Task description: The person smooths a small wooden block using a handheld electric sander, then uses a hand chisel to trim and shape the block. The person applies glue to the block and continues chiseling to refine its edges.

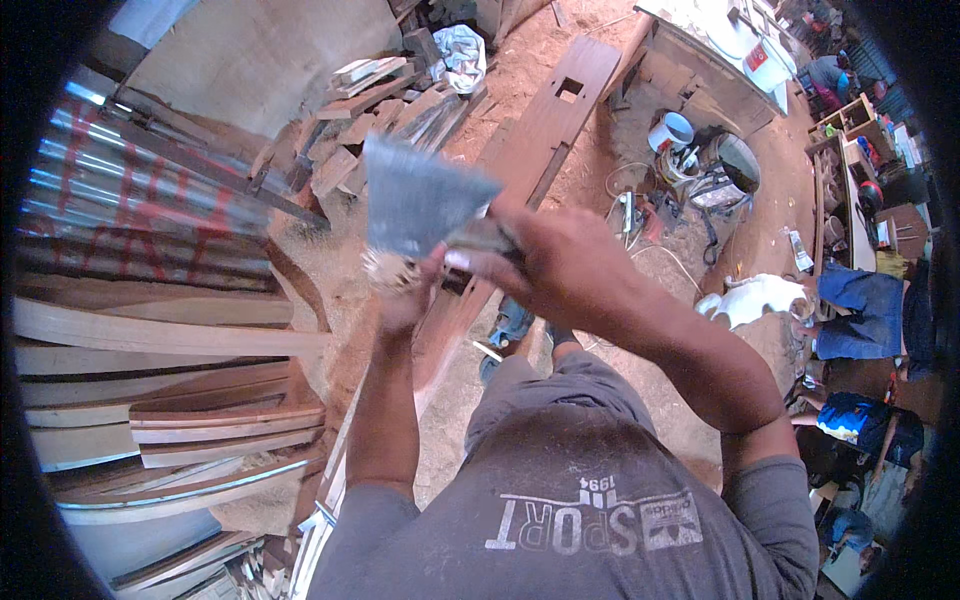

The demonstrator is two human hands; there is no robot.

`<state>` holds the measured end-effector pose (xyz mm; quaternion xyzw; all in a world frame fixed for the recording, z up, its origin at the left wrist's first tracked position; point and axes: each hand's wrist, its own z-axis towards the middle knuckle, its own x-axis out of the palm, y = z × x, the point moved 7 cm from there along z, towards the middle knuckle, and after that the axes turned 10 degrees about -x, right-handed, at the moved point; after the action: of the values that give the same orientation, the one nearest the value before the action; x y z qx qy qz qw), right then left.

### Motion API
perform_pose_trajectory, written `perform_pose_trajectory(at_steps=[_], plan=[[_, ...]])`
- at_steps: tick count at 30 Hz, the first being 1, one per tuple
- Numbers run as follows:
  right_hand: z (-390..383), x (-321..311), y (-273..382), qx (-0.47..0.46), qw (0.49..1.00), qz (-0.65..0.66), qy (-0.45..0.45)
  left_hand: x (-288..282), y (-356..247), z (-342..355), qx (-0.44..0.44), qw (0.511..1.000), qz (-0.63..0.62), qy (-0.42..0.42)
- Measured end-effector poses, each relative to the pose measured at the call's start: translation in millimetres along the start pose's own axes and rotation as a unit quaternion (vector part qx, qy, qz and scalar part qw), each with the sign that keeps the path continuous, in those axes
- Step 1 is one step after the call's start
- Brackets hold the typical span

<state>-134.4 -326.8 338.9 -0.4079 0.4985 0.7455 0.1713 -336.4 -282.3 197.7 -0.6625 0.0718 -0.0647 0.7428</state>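
Note:
My right hand (565, 250) is closed round the handle of a wide-bladed scraper (425, 195), its grey metal blade flaring out to the upper left. Just under the blade, my left hand (410, 300) is closed, its fingers partly hidden by the scraper. A pale, bristly or ridged thing (392, 268) shows at those left fingers; its kind is not clear. Both hands are raised above a long reddish-brown wooden plank (540, 130) with a square hole cut through it.
Curved boards (160, 325) are stacked at left beside a corrugated metal sheet (130, 190). Offcuts (365, 90) are piled up ahead. Buckets (670, 132) and cables lie on the dusty floor at right. A bench (700, 70) stands at the far right, with people (835, 75) beyond.

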Motion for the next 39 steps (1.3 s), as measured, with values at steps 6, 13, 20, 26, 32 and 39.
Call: perform_pose_trajectory(at_steps=[6, 13, 20, 26, 32, 39], plan=[[7.5, -33.0, 6.2, -0.031, 0.99, 0.106, -0.086, -17.2, 60.8, 0.7, -0.084, 0.99, 0.104, 0.046], [13.6, -31.0, 20.6, -0.043, 0.992, 0.099, -0.066, 9.3, 15.9, -2.5, -0.064, 0.992, 0.083, 0.069], [4.7, 22.9, -10.3, 0.001, 0.992, -0.05, 0.116, 15.8, 32.1, -8.8, -0.059, 0.994, 0.08, 0.048], [16.2, -20.6, 14.2, -0.01, 0.998, 0.065, -0.02, 6.8, 9.2, 0.2, -0.065, 0.994, 0.072, 0.055], [13.7, 29.9, 4.5, 0.008, 0.99, -0.049, 0.135, 11.6, 25.1, -11.3, -0.058, 0.996, 0.059, 0.04], [-5.3, 15.4, 9.1, 0.072, 0.987, 0.142, 0.029, -31.5, 47.7, -26.5, -0.104, 0.989, -0.085, -0.07]])
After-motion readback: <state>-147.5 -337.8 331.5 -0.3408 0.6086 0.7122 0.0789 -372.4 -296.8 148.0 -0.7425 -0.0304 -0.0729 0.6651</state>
